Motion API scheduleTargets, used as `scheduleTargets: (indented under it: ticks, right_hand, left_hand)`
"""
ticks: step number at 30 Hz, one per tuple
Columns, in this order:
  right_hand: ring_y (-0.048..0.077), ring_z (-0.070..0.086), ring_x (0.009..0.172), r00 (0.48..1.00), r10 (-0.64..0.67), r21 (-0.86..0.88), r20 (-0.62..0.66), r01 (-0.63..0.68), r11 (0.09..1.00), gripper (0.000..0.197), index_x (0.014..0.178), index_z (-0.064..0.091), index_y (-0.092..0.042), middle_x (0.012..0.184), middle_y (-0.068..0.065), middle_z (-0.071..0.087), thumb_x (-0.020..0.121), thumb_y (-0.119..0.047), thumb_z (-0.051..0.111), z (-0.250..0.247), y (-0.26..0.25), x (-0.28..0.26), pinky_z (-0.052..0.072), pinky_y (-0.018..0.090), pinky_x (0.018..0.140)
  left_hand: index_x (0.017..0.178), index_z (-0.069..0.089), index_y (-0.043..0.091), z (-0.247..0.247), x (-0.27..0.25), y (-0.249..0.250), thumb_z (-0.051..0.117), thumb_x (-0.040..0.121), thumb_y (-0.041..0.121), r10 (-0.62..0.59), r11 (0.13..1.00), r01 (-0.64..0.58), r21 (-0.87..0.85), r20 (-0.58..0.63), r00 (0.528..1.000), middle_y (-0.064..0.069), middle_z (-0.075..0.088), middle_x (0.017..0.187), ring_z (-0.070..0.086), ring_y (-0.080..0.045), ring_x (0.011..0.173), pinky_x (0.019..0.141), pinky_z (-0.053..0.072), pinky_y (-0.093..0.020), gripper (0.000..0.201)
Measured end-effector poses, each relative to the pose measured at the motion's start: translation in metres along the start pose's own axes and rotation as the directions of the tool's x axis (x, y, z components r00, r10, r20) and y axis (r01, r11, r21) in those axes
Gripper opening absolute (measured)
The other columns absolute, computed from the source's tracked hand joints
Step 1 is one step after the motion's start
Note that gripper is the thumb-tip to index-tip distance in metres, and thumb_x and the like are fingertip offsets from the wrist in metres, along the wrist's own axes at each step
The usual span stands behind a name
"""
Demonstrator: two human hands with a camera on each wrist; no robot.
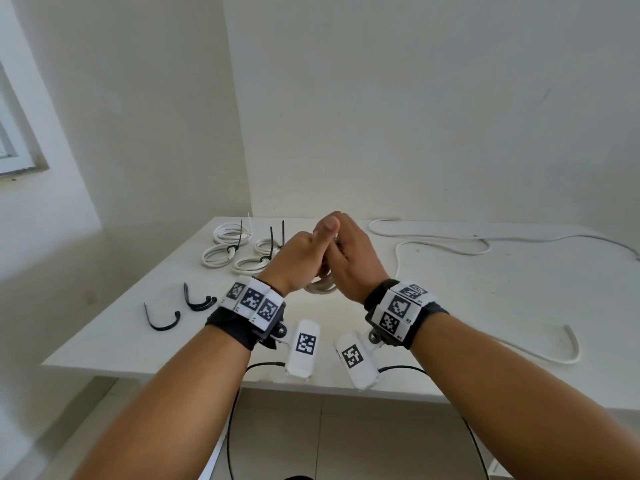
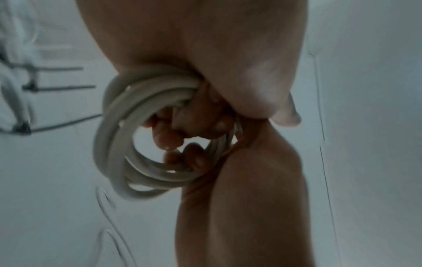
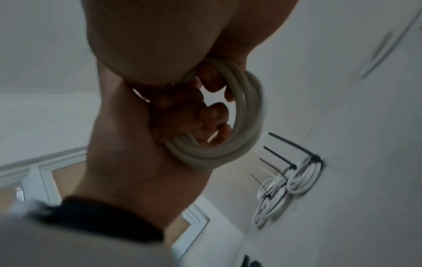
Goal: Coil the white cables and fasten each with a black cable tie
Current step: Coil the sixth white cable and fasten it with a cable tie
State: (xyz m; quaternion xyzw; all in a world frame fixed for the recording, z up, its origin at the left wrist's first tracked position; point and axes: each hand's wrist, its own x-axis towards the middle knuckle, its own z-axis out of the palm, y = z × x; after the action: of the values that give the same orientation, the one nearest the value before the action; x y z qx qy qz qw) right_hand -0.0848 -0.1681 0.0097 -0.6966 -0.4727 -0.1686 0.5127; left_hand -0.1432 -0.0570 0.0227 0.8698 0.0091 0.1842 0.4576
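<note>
From the head view we see little of the coil (image 1: 320, 287): only its lower loops show below the two hands, which are pressed together above the table (image 1: 450, 306) and hide the rest. The wrist views show more. Our left hand (image 1: 301, 261) and right hand (image 1: 349, 261) both have fingers (image 2: 169, 137) curled through the coil (image 2: 128, 144), gripping its white loops. We cannot make out any tie on this coil; both wrist views are blurred and dim. Four finished coils (image 1: 235, 252) lie at the far left of the table, each bound with a black tie whose tail sticks up. Spare ties (image 1: 180, 306) lie near the left edge. A loose cable (image 1: 450, 245) snakes across the right side, its far end cut off by the frame.
</note>
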Motion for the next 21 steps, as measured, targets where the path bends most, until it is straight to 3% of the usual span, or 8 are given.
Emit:
scheduleTargets:
  ticks: [5,7,10,13,15,18,21]
  right_hand:
    - [0.020,0.061,0.073,0.978,0.206,0.138,-0.039,-0.199,0.970,0.017,0.081,0.056,-0.011,0.078,0.007,0.066,0.093,-0.020,0.051,0.022,0.001,0.014,0.048,0.029,0.066]
    - [0.018,0.065,0.076,0.969,0.246,0.140,-0.012,-0.242,0.960,0.017,0.084,0.058,-0.013,0.081,0.003,0.069,0.097,-0.023,0.055,0.031,0.000,0.019,0.051,0.029,0.069]
    - [0.016,0.065,0.073,0.953,0.300,0.178,-0.025,-0.292,0.940,0.023,0.082,0.057,-0.013,0.080,0.001,0.070,0.098,-0.029,0.057,0.047,-0.001,0.026,0.053,0.033,0.070]
    - [0.014,0.054,0.057,0.936,0.350,0.295,0.022,-0.341,0.893,0.027,0.076,0.053,-0.014,0.074,0.002,0.065,0.097,-0.030,0.058,0.066,-0.005,0.032,0.050,0.035,0.064]
    - [0.016,0.050,0.054,0.919,0.380,0.395,0.108,-0.390,0.832,0.026,0.076,0.054,-0.012,0.074,0.007,0.062,0.097,-0.026,0.059,0.079,-0.010,0.036,0.048,0.036,0.059]
    - [0.015,0.047,0.050,0.865,0.370,0.565,0.338,-0.502,0.655,0.018,0.083,0.055,-0.007,0.071,0.008,0.059,0.098,-0.014,0.058,0.097,-0.023,0.043,0.047,0.032,0.055]
    - [0.016,0.054,0.053,0.780,0.308,0.579,0.545,-0.616,0.534,0.009,0.094,0.055,-0.005,0.074,0.009,0.060,0.101,-0.011,0.053,0.115,-0.035,0.046,0.054,0.034,0.063]
  left_hand:
    - [0.065,0.058,0.001,-0.011,0.000,-0.010,0.018,0.085,0.080,-0.118,0.993,0.112,-0.040,-0.241,0.963,-0.004,0.054,0.053,0.052,-0.016,0.049,0.056,0.041,-0.028,0.090]
    - [0.075,0.064,0.004,-0.018,-0.003,-0.016,0.024,0.090,0.076,-0.179,0.972,0.132,-0.196,-0.250,0.951,0.002,0.048,0.049,0.046,-0.015,0.045,0.053,0.039,-0.027,0.083]
    - [0.095,0.069,0.009,-0.030,-0.011,-0.026,0.041,0.100,0.054,-0.264,0.831,0.124,-0.542,-0.190,0.946,0.004,0.033,0.053,0.033,-0.012,0.042,0.052,0.038,-0.029,0.054]
    - [0.081,0.064,0.014,-0.045,-0.021,-0.033,0.045,0.102,0.036,-0.285,0.759,0.104,-0.642,-0.185,0.941,0.002,0.029,0.057,0.026,-0.012,0.041,0.047,0.030,-0.026,0.036]
    - [0.076,0.058,0.015,-0.058,-0.026,-0.041,0.046,0.102,0.036,-0.308,0.779,0.104,-0.618,-0.233,0.922,0.001,0.031,0.056,0.028,-0.012,0.042,0.045,0.028,-0.024,0.035]
    - [0.081,0.060,0.013,-0.079,-0.035,-0.058,0.050,0.100,0.039,-0.350,0.839,0.131,-0.528,-0.340,0.873,0.002,0.036,0.051,0.032,-0.013,0.040,0.043,0.031,-0.023,0.034]
    - [0.066,0.066,0.021,-0.102,-0.048,-0.080,0.055,0.097,0.039,-0.377,0.875,0.175,-0.452,-0.410,0.831,0.001,0.036,0.049,0.031,-0.015,0.040,0.043,0.032,-0.024,0.037]
